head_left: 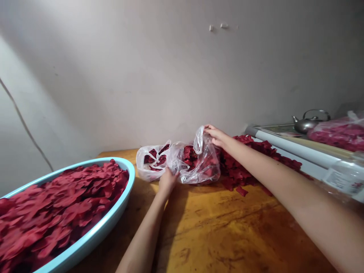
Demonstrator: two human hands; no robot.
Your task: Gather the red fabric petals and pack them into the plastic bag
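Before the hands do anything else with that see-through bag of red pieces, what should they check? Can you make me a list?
1. Right hand pinches the top edge of the clear plastic bag: ok.
2. Left hand holds the bag's lower left side: ok.
3. Bag mouth open wide enough: cannot tell, the plastic is crumpled.
4. Second, knotted bag lies apart from the held one: not ok, they touch.
5. Loose red pieces stay on the wooden table: ok, piled behind the right arm.
6. Blue basin of red pieces sits fully on the table: cannot tell, its near side runs out of view.
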